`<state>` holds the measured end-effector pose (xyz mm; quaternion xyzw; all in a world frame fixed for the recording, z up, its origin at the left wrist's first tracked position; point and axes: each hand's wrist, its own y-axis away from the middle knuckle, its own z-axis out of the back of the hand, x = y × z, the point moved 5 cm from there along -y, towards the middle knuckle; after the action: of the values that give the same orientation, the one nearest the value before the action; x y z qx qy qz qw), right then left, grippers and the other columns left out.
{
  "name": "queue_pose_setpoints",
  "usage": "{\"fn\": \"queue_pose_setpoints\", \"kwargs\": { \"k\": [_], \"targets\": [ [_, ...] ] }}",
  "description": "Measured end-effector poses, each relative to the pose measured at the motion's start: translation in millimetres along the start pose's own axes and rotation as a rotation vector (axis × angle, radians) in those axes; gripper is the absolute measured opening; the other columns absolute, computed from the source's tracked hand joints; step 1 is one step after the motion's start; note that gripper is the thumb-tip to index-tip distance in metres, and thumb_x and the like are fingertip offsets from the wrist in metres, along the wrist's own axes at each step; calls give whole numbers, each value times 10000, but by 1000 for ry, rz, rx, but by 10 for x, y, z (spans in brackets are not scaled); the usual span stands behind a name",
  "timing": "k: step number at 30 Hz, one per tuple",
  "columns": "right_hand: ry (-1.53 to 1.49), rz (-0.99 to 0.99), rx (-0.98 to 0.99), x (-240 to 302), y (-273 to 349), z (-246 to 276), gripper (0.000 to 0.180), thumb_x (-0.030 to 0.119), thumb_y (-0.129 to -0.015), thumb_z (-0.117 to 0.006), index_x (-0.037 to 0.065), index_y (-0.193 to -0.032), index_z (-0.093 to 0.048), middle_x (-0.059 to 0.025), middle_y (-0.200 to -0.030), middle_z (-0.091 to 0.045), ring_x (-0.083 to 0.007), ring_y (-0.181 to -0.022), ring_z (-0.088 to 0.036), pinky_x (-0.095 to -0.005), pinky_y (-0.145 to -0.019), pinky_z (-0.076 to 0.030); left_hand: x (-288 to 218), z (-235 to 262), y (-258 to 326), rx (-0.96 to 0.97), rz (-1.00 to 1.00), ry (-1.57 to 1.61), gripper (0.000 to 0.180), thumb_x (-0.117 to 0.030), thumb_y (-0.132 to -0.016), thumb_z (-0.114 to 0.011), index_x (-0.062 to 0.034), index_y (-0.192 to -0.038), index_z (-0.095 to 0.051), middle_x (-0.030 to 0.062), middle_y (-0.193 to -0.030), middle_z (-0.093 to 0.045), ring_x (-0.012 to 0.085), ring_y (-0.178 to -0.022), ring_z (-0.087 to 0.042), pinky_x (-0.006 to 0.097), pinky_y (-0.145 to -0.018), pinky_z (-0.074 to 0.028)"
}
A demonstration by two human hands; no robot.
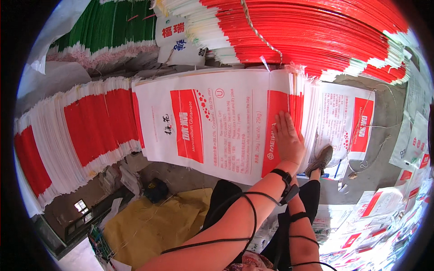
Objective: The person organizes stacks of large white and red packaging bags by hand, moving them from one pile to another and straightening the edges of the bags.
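My left hand (290,145) lies with its fingers stretched out on the red end strip of a white printed bag (239,135). This flat woven sack is the front one of a long row of stacked bags (101,113) with red and white bands. The hand sits close to the folded edges (307,108) at the row's right end. My right forearm (299,214) comes up from below and ends behind my left wrist; its hand and fingers are hidden there. A black band with a small box and a cable is strapped to my left wrist.
Stacks of red-and-white bags (298,34) and green bags (113,25) stand behind the row. A twisted rope (260,34) hangs over the red stack. Another printed bag (343,122) lies on the floor by my shoe (322,160). A brown sheet (153,226) spreads at lower left.
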<state>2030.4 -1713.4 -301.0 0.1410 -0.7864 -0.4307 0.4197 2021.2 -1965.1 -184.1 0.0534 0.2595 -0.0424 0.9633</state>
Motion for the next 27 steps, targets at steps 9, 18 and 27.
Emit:
{"fn": "queue_pose_setpoints", "kwargs": {
  "k": [9, 18, 27],
  "targets": [
    [623, 557, -15, 3096, -654, -1115, 821, 251, -879, -718, -33, -1518, -286, -248, -1518, -400, -316, -1433, -372, -410, -1160, -309, 270, 190, -56, -46, -17, -69, 867, -132, -855, -653, 17, -1540, -143, 264, -1575, -247, 437, -1462, -250, 557, -1182, -233],
    [938, 516, -266, 3469, -1540, -1647, 695, 362, -808, -727, 37, -1349, -437, -276, -1302, -552, -452, -1112, -599, -488, -933, -498, 60, 88, -26, 83, -14, -34, 774, -263, -944, -514, 1, -1554, -117, 237, -1617, -156, 437, -1494, -150, 567, -1204, -143],
    [865, 599, -258, 3385, -1740, -1466, 684, 388, -827, -724, -15, -1309, -453, -279, -1150, -645, -458, -1075, -617, -484, -906, -499, 16, -19, -24, 171, -9, -58, 779, -352, -961, -471, 22, -1549, -122, 261, -1617, -124, 478, -1491, -107, 603, -1188, -110]
  ]
}}
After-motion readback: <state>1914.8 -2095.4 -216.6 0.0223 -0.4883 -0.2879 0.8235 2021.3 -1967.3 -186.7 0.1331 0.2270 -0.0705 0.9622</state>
